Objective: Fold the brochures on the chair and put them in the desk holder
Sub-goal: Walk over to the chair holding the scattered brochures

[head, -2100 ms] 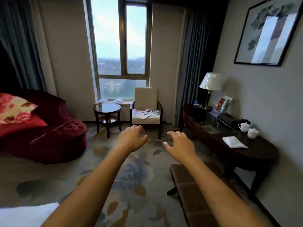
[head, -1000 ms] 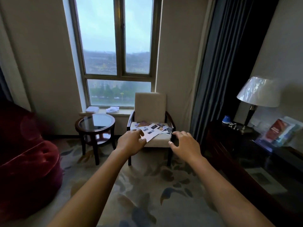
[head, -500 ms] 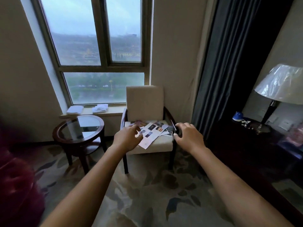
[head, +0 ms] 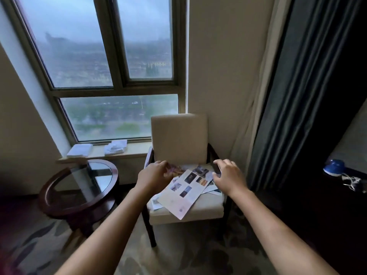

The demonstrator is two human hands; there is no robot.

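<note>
Hanging above the cream chair (head: 206, 207), left hand (head: 154, 175) and right hand (head: 228, 176) had relaxed, empty fingers over glossy brochures (head: 184, 193) overhanging the seat edge

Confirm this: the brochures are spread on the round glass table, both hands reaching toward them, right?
No. The head view shows the brochures spread on the chair, not the round glass table; left hand and right hand reach toward them.
</note>
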